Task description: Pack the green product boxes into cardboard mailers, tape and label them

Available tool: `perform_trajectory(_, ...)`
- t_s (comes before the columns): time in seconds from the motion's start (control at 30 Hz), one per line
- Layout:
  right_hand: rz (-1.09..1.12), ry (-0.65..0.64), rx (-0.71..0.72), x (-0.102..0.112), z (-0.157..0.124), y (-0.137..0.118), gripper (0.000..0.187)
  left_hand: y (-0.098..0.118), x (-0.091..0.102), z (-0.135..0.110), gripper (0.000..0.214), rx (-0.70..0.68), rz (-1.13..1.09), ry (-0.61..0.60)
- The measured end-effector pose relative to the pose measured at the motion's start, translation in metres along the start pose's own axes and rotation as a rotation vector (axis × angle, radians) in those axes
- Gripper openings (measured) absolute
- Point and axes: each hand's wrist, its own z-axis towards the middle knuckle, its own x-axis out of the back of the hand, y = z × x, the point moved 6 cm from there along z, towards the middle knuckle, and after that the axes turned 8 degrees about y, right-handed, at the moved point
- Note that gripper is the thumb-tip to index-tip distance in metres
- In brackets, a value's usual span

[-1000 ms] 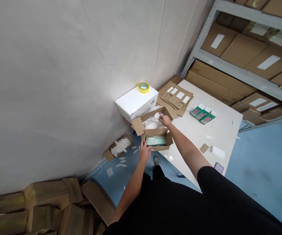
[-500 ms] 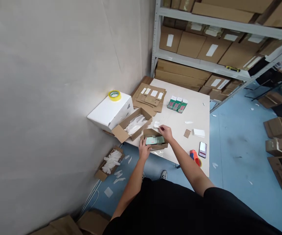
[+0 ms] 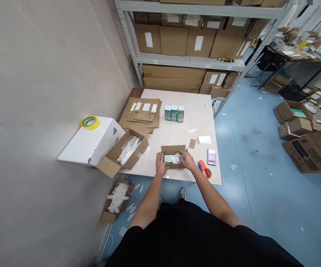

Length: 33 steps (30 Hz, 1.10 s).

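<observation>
A small open cardboard box (image 3: 172, 150) sits near the front edge of the white table (image 3: 199, 111), with a green item and a white plastic piece inside. My left hand (image 3: 161, 168) grips the box's left side. My right hand (image 3: 188, 161) rests at its right side, fingers curled over the white plastic piece in the box. A larger open carton (image 3: 115, 155) with white plastic pieces stands to the left.
Flat cardboard blanks (image 3: 142, 113) and three green boxes (image 3: 174, 112) lie further back. A phone (image 3: 211, 157), an orange tape dispenser (image 3: 203, 168) and a white card (image 3: 204, 139) lie right of the box. A yellow tape roll (image 3: 89, 122) tops a white foam box. Shelving with cartons stands behind.
My right hand has come from the larger carton with a white piece and now sits at the small box. The small box is further from the carton. My view has swung right.
</observation>
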Motion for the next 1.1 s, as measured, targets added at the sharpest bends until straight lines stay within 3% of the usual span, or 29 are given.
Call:
perform_trajectory(0.1,0.059,0.076,-0.03,0.019,-0.002,0.018,0.054,-0.001,-0.004,-0.005,0.056,0.074,0.011,0.075)
perform_trajectory(0.17,0.1,0.093,-0.049,0.027,-0.002,0.029,0.051,-0.012,-0.002,-0.014,0.091,0.215,-0.013,0.162)
perform_trajectory(0.23,0.14,0.112,-0.09,0.032,-0.003,0.042,0.051,-0.028,-0.002,-0.025,0.111,0.413,-0.114,0.229)
perform_trajectory(0.3,0.187,0.131,-0.176,0.034,-0.006,0.057,0.052,-0.042,-0.007,-0.035,0.105,0.566,-0.251,0.243)
perform_trajectory(0.37,0.258,0.112,-0.288,0.032,-0.014,0.074,0.052,-0.047,-0.011,-0.039,0.084,0.607,-0.357,0.219)
perform_trajectory(0.47,0.363,0.038,-0.398,0.021,-0.027,0.09,0.052,-0.039,-0.01,-0.036,0.068,0.47,-0.367,0.178)
perform_trajectory(0.6,0.412,-0.02,-0.401,0.004,-0.04,0.091,0.061,-0.016,-0.014,-0.031,0.096,0.165,-0.169,-0.029)
perform_trajectory(0.67,0.442,-0.061,-0.36,-0.009,-0.043,0.083,0.067,-0.013,-0.017,-0.032,0.106,0.096,-0.092,-0.118)
perform_trajectory(0.8,0.419,-0.1,-0.266,-0.027,-0.046,0.068,0.073,-0.018,-0.013,-0.026,0.101,0.067,-0.096,-0.178)
perform_trajectory(1.0,0.277,-0.225,-0.153,-0.025,-0.046,0.061,0.098,-0.029,0.008,0.0,0.092,0.04,-0.18,-0.3)
perform_trajectory(1.1,0.292,-0.171,-0.206,-0.02,-0.047,0.061,0.087,-0.034,0.018,0.007,0.077,0.074,-0.227,-0.293)
